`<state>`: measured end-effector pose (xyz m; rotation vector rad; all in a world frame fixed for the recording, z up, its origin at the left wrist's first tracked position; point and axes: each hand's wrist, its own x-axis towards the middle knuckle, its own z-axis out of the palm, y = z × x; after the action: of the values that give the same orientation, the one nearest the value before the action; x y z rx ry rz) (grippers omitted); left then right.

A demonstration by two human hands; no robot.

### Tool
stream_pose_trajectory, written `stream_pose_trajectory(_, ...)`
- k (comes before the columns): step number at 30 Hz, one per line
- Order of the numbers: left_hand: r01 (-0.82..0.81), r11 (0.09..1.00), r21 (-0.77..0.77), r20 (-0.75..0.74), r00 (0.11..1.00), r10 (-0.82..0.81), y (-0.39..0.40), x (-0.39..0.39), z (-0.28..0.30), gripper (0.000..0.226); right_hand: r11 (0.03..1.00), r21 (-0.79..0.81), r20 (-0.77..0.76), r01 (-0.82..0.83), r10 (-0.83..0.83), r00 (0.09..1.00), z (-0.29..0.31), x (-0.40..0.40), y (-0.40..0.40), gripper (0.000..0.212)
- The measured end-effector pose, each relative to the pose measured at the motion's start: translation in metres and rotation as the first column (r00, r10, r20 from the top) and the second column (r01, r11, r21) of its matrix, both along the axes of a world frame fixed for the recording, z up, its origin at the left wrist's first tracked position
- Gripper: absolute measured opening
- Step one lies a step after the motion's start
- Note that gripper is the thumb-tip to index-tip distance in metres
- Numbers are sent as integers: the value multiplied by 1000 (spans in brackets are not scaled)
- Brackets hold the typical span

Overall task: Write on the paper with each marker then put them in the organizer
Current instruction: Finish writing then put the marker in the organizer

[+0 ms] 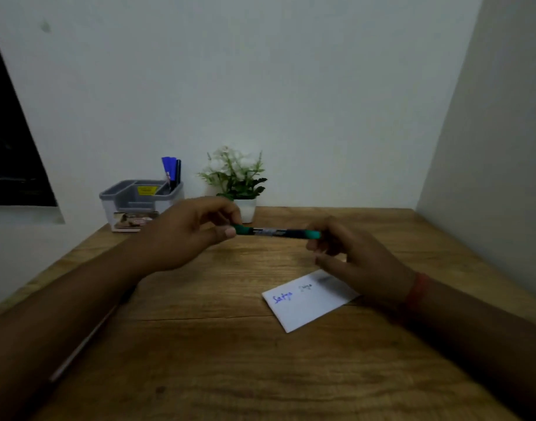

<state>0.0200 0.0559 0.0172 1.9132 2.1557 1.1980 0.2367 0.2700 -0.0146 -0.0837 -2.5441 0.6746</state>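
Nearest, along the left edge of the wooden table (200, 344): a thin pale stick-like thing (87, 341), too blurred to name. Toward the right edge, flat on the wood: the white paper (309, 302), bearing one blue word, roughly "Satya", and a fainter dark word beside it, unreadable.

Above the middle of the table, clear of the surface: the green marker (275, 232), held level between both hands. Left hand (181, 235) pinching the left green end between thumb and fingertips; right hand (354, 256) gripping the right green end with curled fingers, a red band (417, 291) at that wrist. Label on the barrel present but too smeared to read. Whether the cap was on or already loosening: cannot tell.

At the far left corner: the grey organizer (139, 197), a yellow sticker inside one compartment and a printed label on its front, neither legible; a blue marker (167, 170) and a black marker (178, 171) upright in the back right compartment. Just right of it, against the wall: a small potted plant (234, 177) in a white pot.

Likely risks: a jerky pull apart, sending cap or marker off the table; an uncapped tip smearing fingers; green writing laid over the existing words if placed carelessly.
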Motion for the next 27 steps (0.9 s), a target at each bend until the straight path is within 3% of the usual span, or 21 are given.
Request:
stream_pose_trajectory(2,21,1000,-9,45,999,-21,21,15,-1,15,999,-14,-55,-41,40,998,2,-3,-4,40)
stream_pose_trajectory(7,170,984,-58,160,974,-158,83,43,-8,13,998,-41,-300,-43,29,954,-2,0,-1,11)
stream_pose_trajectory(11,260,965,-38,286,928,-238,115,46,-26,8,990,-111,-313,90,-121,942,-10,1,16,10)
stream_pose_trajectory(17,251,967,-41,353,909,-220,124,38,-52,13,951,-307,-266,44,-130,955,-18,-2,17,10)
stream_pose_trajectory(24,313,949,-45,435,861,-263,125,29,-56,14,983,-177,-283,55,-104,953,-17,-2,14,13)
stream_pose_trajectory(27,212,976,-57,455,876,-163,126,22,-59,12,983,-167,-392,76,-137,910,-4,8,9,16)
